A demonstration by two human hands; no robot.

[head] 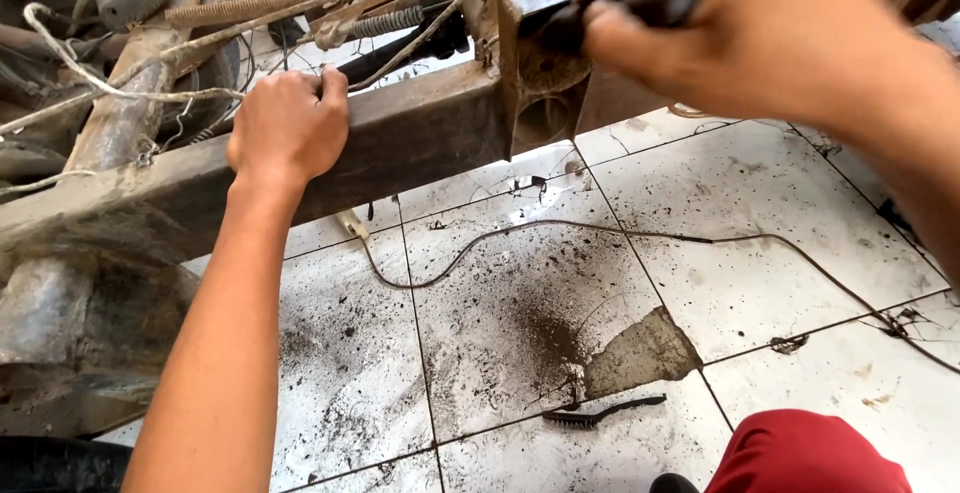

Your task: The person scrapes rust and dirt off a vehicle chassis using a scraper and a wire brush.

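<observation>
Two hands: left (288, 128), right (740, 38). One rusty frame beam (420, 133); two coil springs (235, 10), (385, 23); one wire brush (600, 413) on the floor, lower centre.

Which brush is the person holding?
The dark-handled brush gripped in the right hand, pressed against the rusty frame; the other black wire brush lies on the floor.

I see a floor (800, 213) of large white glazed tiles with dark grout lines, filling the centre and right of the frame. Black grit (540, 328) is scattered over the middle tiles, densest at lower centre. One tile there is chipped, exposing a grey patch (645, 353). A thin cable (600, 231) lies curved across the floor from centre left to the right edge. A small black brush (600, 413) lies at lower centre. Daylight is bright and even.
</observation>
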